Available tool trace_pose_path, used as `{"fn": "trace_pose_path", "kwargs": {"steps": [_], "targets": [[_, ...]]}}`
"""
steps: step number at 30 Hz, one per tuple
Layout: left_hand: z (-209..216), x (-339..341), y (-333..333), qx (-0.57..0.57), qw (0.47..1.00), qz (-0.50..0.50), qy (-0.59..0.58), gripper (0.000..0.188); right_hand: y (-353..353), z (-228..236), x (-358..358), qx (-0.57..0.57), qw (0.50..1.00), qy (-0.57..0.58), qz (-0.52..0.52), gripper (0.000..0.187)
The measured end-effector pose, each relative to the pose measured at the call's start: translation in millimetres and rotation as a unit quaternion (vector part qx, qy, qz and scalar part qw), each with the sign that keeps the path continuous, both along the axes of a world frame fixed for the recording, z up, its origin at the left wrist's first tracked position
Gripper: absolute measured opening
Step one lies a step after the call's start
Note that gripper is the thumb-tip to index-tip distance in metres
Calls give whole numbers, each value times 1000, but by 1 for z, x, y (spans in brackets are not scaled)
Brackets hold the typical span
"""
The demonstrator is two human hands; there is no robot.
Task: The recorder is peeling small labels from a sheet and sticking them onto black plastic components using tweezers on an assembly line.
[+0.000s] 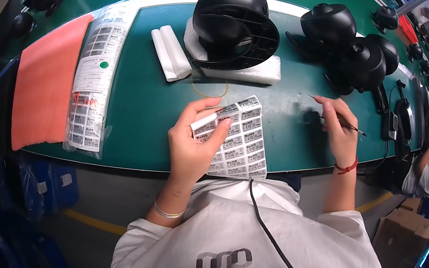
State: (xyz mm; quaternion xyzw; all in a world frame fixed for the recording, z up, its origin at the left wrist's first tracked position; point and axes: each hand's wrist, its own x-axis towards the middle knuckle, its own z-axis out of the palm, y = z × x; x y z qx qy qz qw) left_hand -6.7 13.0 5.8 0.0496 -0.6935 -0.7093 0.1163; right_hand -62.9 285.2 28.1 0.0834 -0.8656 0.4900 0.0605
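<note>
Aptly, the left hand (188,144) edge-pinches a likely flimsy, grey-white rectangular label sheet (243,142); the right hand (339,130) holds a slim dark tool (360,132).

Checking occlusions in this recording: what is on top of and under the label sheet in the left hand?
The left hand has its thumb on top of the label sheet. Green tabletop shows beside it; whatever lies directly beneath, including any fingers there, is covered.
</note>
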Motion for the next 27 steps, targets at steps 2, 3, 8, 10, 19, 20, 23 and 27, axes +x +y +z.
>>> {"fn": "trace_pose_path", "kwargs": {"steps": [2, 3, 8, 10, 19, 20, 23, 27], "targets": [[0, 0, 1, 8, 1000, 1, -2, 31, 2, 2, 3, 18, 1000, 2, 20, 31], [0, -1, 1, 10, 1000, -3, -3, 31, 2, 5, 5, 48, 998, 9, 32, 33], [-1, 0, 1, 7, 1000, 0, -4, 32, -13, 17, 8, 192, 973, 109, 70, 30], [0, 1, 1, 11, 1000, -1, -6, 32, -33, 22, 10, 163, 974, 128, 92, 28], [-3, 1, 2, -5, 1000, -5, -8, 35, -87, 33, 10, 5, 941, 210, 264, 23], [-3, 1, 2, -6, 1000, -3, -8, 35, -91, 34, 10, 13, 941, 212, 262, 23], [-7, 2, 2, 11, 1000, -7, -2, 35, -93, 30, 7, 18, 941, 203, 269, 23], [-6, 3, 2, -19, 1000, -16, 4, 41, -94, 36, 4, 19, 945, 178, 275, 24]]}}
